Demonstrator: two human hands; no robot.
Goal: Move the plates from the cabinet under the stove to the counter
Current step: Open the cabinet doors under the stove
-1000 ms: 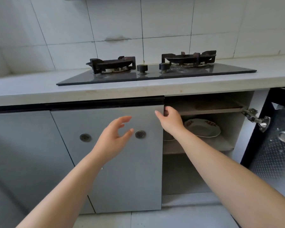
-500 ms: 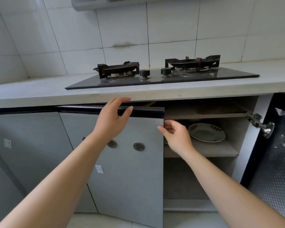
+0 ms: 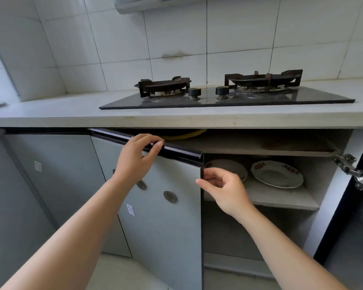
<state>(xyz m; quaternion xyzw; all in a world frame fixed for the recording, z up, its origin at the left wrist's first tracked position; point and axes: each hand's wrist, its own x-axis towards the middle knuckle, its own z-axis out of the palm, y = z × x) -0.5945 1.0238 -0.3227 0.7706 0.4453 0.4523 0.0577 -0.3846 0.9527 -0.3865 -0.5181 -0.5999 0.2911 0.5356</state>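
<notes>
Two white plates with red marks lie on the middle shelf (image 3: 281,200) of the cabinet under the stove (image 3: 228,97): one plate (image 3: 277,174) in full view, the other plate (image 3: 228,167) partly behind the left door's edge. My left hand (image 3: 136,158) grips the black top rail of the grey left door (image 3: 168,227), which stands partly open. My right hand (image 3: 224,189) hovers at that door's free edge, fingers curled and apart, holding nothing. The pale counter (image 3: 61,111) runs along above.
The right cabinet door (image 3: 352,237) hangs wide open at the right, with its metal hinge (image 3: 352,170) jutting out. A yellow hose (image 3: 187,135) shows on the upper shelf. A closed grey door (image 3: 50,174) lies to the left. Tiled wall behind the stove.
My left hand rose and took hold of the left door's top rail. The door swung outward, uncovering a second plate. My right hand slid down along the door's edge.
</notes>
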